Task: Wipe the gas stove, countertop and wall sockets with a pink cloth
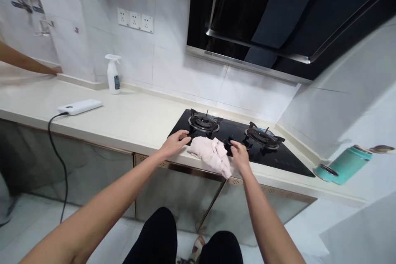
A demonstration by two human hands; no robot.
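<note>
A crumpled pale pink cloth (212, 154) lies on the front edge of the black gas stove (287, 161), partly over the counter lip. My left hand (175, 144) is just left of it, fingers loosely apart and holding nothing, at the stove's front left edge. On the cloth's other side, my right hand (240, 154) has its fingers bent beside a dark control knob (230, 141); I cannot tell whether they touch it. Two burners, the left burner (204, 123) and the right burner (262, 136), stand behind my hands.
A white spray bottle (113, 76) stands by the back wall. Left of the stove lies a white power bank (81, 107) with a black cable (52, 140) hanging down. Teal containers (349, 167) stand at right. A range hood (262, 12) overhangs. Another person's arm (27, 61) reaches in at far left.
</note>
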